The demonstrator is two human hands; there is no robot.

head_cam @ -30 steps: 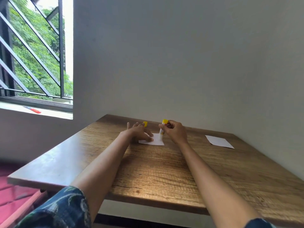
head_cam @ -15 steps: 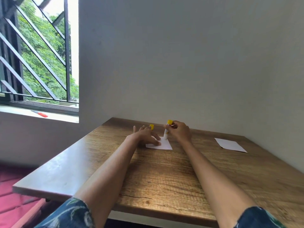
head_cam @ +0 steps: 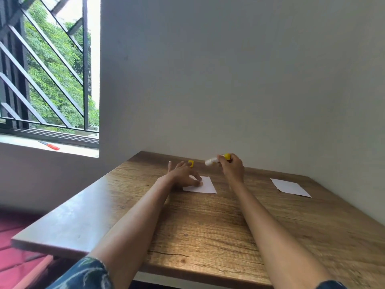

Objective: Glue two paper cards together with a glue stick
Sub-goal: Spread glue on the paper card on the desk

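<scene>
A white paper card (head_cam: 205, 185) lies flat on the wooden table (head_cam: 208, 226) near its far side. My left hand (head_cam: 183, 174) rests on the card's left edge, fingers spread and pressing it down. My right hand (head_cam: 232, 167) is raised above the table just right of the card and grips a glue stick (head_cam: 216, 159), white-bodied with a yellow end, lying almost level with its tip pointing left. The yellow cap (head_cam: 191, 163) stands on the table behind my left hand. A second white card (head_cam: 290, 187) lies at the far right.
A plain wall runs behind and to the right of the table. At the left is a barred window with a red and blue pen (head_cam: 49, 145) on its sill. The table's left edge drops to a red floor.
My right hand has lifted the glue stick off the card and tipped it from upright to nearly level. My left hand still holds the card down.
</scene>
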